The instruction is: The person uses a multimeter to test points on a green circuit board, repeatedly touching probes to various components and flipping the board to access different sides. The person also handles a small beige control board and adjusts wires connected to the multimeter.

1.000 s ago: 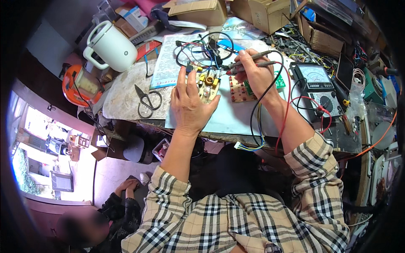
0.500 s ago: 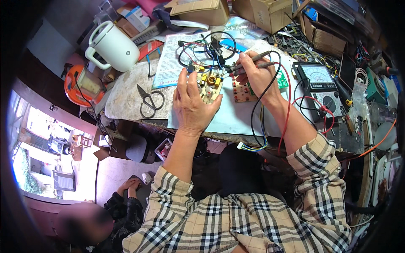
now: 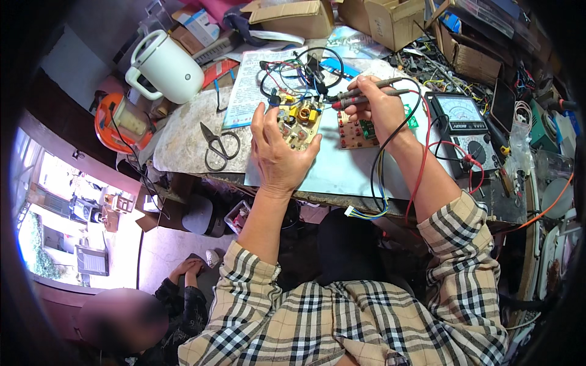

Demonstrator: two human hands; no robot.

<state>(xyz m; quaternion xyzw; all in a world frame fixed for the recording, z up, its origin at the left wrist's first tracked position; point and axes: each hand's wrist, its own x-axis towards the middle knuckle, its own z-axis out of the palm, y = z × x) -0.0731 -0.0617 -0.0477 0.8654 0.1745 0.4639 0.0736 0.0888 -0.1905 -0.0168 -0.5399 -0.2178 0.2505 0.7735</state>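
My left hand (image 3: 281,152) curves around a pale circuit board (image 3: 300,135) with yellow parts and a copper coil, fingers along its left side and thumb at its lower right corner. Held together in my right hand (image 3: 381,110) are a black test probe (image 3: 384,82) and a red test probe (image 3: 351,104). Their tips point left toward the board's upper right edge; whether they touch it I cannot tell. Under my right hand lies a second board (image 3: 354,133) with red parts. The probe leads hang near an analog multimeter (image 3: 461,119) on the right.
Black scissors (image 3: 218,148) lie on the worn bench left of my hand. A printed sheet (image 3: 244,91) and tangled wires (image 3: 299,68) are behind the board. A white kettle (image 3: 165,67), cardboard boxes (image 3: 293,18) and loose parts crowd the back. A person (image 3: 183,299) sits at lower left.
My right hand has shifted slightly to the right with both probes. The fingers of my left hand have drawn back a little from the board's upper left, where a dark round part now shows more.
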